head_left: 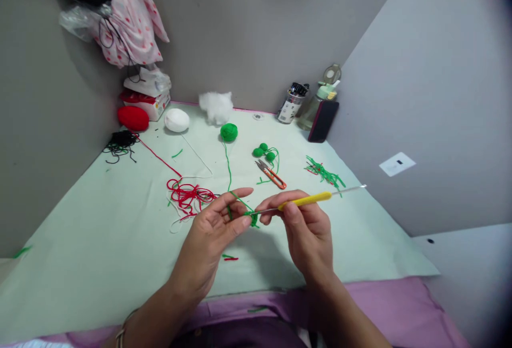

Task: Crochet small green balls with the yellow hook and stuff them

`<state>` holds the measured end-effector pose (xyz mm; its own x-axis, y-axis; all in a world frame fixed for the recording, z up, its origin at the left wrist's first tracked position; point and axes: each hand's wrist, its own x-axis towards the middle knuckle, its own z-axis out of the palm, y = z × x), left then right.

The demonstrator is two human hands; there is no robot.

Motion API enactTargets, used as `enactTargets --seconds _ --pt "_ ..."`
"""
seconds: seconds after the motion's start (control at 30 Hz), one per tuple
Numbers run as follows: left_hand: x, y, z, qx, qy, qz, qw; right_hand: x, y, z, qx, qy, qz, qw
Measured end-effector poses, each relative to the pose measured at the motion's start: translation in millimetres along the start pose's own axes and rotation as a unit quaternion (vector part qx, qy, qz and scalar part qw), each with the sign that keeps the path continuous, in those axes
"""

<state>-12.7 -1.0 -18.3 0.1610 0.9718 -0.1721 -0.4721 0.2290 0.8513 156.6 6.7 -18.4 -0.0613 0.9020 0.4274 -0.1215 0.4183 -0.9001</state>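
My right hand (306,228) is closed round a yellow-handled crochet hook (308,200) whose metal tip points left into a small green crochet piece (253,219). My left hand (218,230) pinches that green piece between thumb and fingers, with green yarn looped over the forefinger. The strand runs up the table to a green yarn ball (229,132). Both hands hover above the pale green table cover (100,230).
Orange snips (272,173) and small green crocheted balls (264,151) lie beyond my hands. Tangled red yarn (188,196), green scraps (324,173), white, red and black yarn, stuffing, a tissue box, a pen jar, a bottle and a phone stand near the grey walls.
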Motion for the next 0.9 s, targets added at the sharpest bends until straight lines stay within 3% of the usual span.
enactTargets --seconds 0.1,0.17,0.27,0.37,0.43,0.5,0.57,0.6,0.67,0.73,0.9 --pt "0.2 -0.4 0.9 0.025 0.010 0.021 0.999 -3.8 -4.2 0.4 -0.102 -0.010 -0.072 0.992" --pt "0.2 -1.3 2.1 0.038 0.022 0.043 0.998 -6.2 -5.6 0.8 -0.180 -0.038 -0.143 0.972" --pt "-0.6 -2.3 5.0 0.041 0.041 0.063 0.996 -9.4 -5.7 1.6 -0.310 -0.078 -0.245 0.915" --pt "-1.3 -0.7 7.6 -0.034 0.017 0.009 0.999 -12.0 -4.5 2.1 -0.416 -0.083 -0.301 0.854" --pt "-0.6 1.6 7.8 -0.108 -0.019 -0.062 0.992 -12.6 -3.4 1.7 -0.395 -0.061 -0.294 0.868" --pt "0.9 3.8 6.8 -0.154 -0.035 -0.107 0.982 -11.3 -2.1 1.0 -0.291 -0.014 -0.235 0.927" --pt "2.1 4.9 5.4 -0.156 -0.028 -0.101 0.982 -7.9 -0.9 0.6 -0.152 0.026 -0.146 0.977" --pt "2.4 4.9 5.0 -0.142 -0.023 -0.086 0.986 -5.7 -0.3 1.0 -0.091 0.031 -0.108 0.989" --pt "2.2 3.6 5.0 -0.105 -0.025 -0.056 0.993 -1.6 0.3 2.7 -0.024 0.015 -0.065 0.997" --pt "1.3 1.4 5.9 -0.075 -0.034 -0.034 0.996 0.7 0.3 5.5 -0.023 -0.009 -0.063 0.998" --pt "0.3 -3.3 9.9 -0.065 -0.007 -0.016 0.998 -6.1 -0.5 8.7 -0.178 -0.019 -0.139 0.974"
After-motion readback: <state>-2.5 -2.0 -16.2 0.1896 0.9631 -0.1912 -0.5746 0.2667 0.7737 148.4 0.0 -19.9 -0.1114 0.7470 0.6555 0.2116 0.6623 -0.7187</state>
